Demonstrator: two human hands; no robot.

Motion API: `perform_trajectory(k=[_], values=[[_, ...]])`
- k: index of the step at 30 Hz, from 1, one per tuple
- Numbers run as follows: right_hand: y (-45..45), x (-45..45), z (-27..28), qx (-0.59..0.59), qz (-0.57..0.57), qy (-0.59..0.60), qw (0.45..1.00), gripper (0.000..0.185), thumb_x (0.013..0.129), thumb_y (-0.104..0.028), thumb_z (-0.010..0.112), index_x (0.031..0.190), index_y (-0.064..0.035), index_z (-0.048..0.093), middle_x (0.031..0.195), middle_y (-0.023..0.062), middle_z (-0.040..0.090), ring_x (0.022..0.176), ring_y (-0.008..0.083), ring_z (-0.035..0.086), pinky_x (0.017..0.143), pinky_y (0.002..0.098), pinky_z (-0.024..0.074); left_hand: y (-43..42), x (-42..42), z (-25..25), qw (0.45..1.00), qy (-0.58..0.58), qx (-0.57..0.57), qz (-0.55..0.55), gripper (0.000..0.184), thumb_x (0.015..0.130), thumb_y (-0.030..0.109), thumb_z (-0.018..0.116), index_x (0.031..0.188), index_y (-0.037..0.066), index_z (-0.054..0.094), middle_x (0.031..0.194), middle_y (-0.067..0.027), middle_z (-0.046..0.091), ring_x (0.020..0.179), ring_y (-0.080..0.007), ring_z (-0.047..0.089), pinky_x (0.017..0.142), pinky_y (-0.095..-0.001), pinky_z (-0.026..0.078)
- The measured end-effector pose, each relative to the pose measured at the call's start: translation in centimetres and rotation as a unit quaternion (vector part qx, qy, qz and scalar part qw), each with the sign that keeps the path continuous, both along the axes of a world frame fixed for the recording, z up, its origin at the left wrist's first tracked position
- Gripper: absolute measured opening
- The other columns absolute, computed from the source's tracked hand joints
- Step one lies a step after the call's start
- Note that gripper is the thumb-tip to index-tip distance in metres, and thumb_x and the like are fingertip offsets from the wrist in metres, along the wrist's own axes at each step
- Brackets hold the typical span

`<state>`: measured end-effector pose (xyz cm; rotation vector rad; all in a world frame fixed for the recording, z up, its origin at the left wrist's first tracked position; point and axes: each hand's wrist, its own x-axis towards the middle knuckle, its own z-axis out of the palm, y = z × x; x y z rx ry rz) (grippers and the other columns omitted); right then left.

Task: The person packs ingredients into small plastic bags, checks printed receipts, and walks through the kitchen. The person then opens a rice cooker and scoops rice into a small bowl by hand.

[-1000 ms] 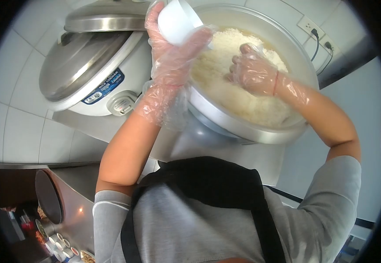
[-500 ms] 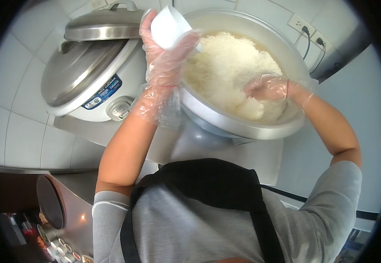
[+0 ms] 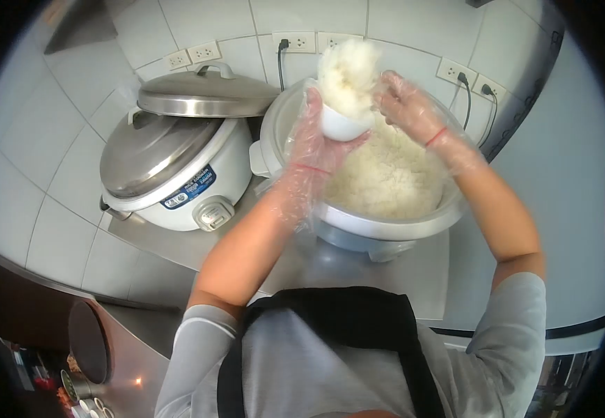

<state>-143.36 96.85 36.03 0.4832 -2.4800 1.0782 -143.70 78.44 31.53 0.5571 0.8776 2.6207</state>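
Observation:
My left hand (image 3: 309, 132), in a clear plastic glove, is wrapped round a small white bowl (image 3: 344, 125) over the left side of the rice pot. A tall, slightly blurred heap of white rice (image 3: 349, 76) rises out of the bowl. Close to the heap's right side is my right hand (image 3: 408, 104), also gloved, its fingers loosely bent and apart, with no tool visible in it. Below both hands, a big rice cooker (image 3: 358, 223) stands uncovered, with much rice (image 3: 393, 174) inside.
To the left stands a second rice cooker (image 3: 212, 174), its metal lid (image 3: 156, 153) on. Another lid (image 3: 212, 94) lies across its top. Wall outlets (image 3: 295, 42) with plugged-in cords are behind. The steel counter (image 3: 295, 268) shows in front.
My right hand has come up out of the rice to the bowl. The bowl now stands upright and heaped with rice, and my left hand has moved over the pot. The view has shifted.

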Motion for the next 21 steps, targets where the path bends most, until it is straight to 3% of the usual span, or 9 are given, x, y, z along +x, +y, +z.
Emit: perform_trajectory(k=[2, 4, 6, 9, 11, 13, 18, 21], values=[[0.1, -0.8, -2.0, 0.194, -0.085, 0.272, 0.939, 0.032, 0.089, -0.018, 0.052, 0.12, -0.0232, 0.057, 0.074, 0.0063, 0.058, 0.068, 0.023, 0.058, 0.062, 0.0344, 0.0503, 0.4, 0.3, 0.5, 0.999, -0.019, 0.03, -0.016, 0.071, 0.087, 0.067, 0.038, 0.133, 0.013, 0.036, 0.13, -0.011, 0.045, 0.116, -0.0316, 0.047, 0.086, -0.0508, 0.048], [-0.4, 0.3, -1.1, 0.288, -0.1, 0.255, 0.918, 0.037, 0.092, -0.015, 0.045, 0.126, -0.0267, 0.053, 0.094, 0.0091, 0.061, 0.08, 0.0292, 0.061, 0.068, 0.0369, 0.0515, 0.6, 0.0, 0.6, 0.998, -0.036, 0.054, -0.019, 0.073, 0.086, 0.069, 0.034, 0.133, 0.013, 0.037, 0.13, -0.011, 0.045, 0.115, -0.0317, 0.047, 0.086, -0.0497, 0.047], [-1.0, 2.8, 1.3, 0.422, -0.187, 0.206, 0.863, 0.034, 0.095, -0.019, 0.043, 0.127, -0.0236, 0.053, 0.109, 0.0082, 0.061, 0.089, 0.0293, 0.06, 0.076, 0.0346, 0.0515, 0.5, 0.2, 0.7, 0.997, -0.024, 0.063, -0.022, 0.073, 0.086, 0.07, 0.033, 0.133, 0.014, 0.038, 0.13, -0.0113, 0.045, 0.115, -0.0316, 0.047, 0.087, -0.0501, 0.047], [-0.2, 3.7, 3.9, 0.358, -0.175, 0.259, 0.88, 0.041, 0.092, -0.009, 0.043, 0.128, -0.0265, 0.052, 0.1, 0.0086, 0.061, 0.083, 0.0297, 0.062, 0.069, 0.0371, 0.0521, 0.2, 0.8, 1.3, 0.998, -0.041, 0.057, -0.006, 0.073, 0.086, 0.071, 0.03, 0.132, 0.015, 0.039, 0.129, -0.0111, 0.045, 0.114, -0.0315, 0.047, 0.087, -0.0502, 0.046], [0.0, 3.6, 3.4, 0.204, -0.085, 0.293, 0.93, 0.037, 0.093, -0.013, 0.043, 0.128, -0.022, 0.052, 0.101, 0.0108, 0.062, 0.083, 0.0314, 0.062, 0.07, 0.0387, 0.0509, 0.1, 0.9, 1.5, 0.997, -0.057, 0.048, 0.005, 0.073, 0.086, 0.071, 0.029, 0.132, 0.016, 0.039, 0.129, -0.0108, 0.046, 0.114, -0.0314, 0.047, 0.087, -0.0502, 0.046], [-0.3, 4.1, 3.3, 0.151, -0.05, 0.256, 0.953, 0.035, 0.093, -0.017, 0.044, 0.127, -0.0175, 0.053, 0.1, 0.0134, 0.063, 0.084, 0.0332, 0.061, 0.072, 0.0402, 0.0496, 0.2, 0.8, 1.4, 0.997, -0.066, 0.043, 0.009, 0.072, 0.086, 0.072, 0.028, 0.132, 0.017, 0.04, 0.13, -0.0105, 0.046, 0.114, -0.0312, 0.047, 0.087, -0.0503, 0.045], [-2.5, 6.3, 2.3, 0.285, -0.081, 0.042, 0.954, 0.033, 0.093, -0.021, 0.05, 0.124, -0.0105, 0.054, 0.11, 0.0153, 0.062, 0.091, 0.0339, 0.06, 0.079, 0.0392, 0.0478, 0.3, 1.1, 0.8, 0.997, -0.06, 0.043, -0.009, 0.067, 0.088, 0.067, 0.03, 0.131, 0.017, 0.041, 0.13, -0.0107, 0.046, 0.115, -0.0316, 0.046, 0.085, -0.0521, 0.045], [-0.3, 4.8, 2.4, 0.205, -0.008, 0.159, 0.966, 0.034, 0.093, -0.02, 0.051, 0.123, -0.0071, 0.053, 0.106, 0.0172, 0.063, 0.089, 0.0327, 0.06, 0.078, 0.0405, 0.0462, -0.2, 0.9, 0.8, 0.997, -0.042, 0.059, -0.027, 0.065, 0.087, 0.065, 0.037, 0.132, 0.018, 0.041, 0.132, -0.011, 0.045, 0.117, -0.0333, 0.046, 0.086, -0.0551, 0.044]])
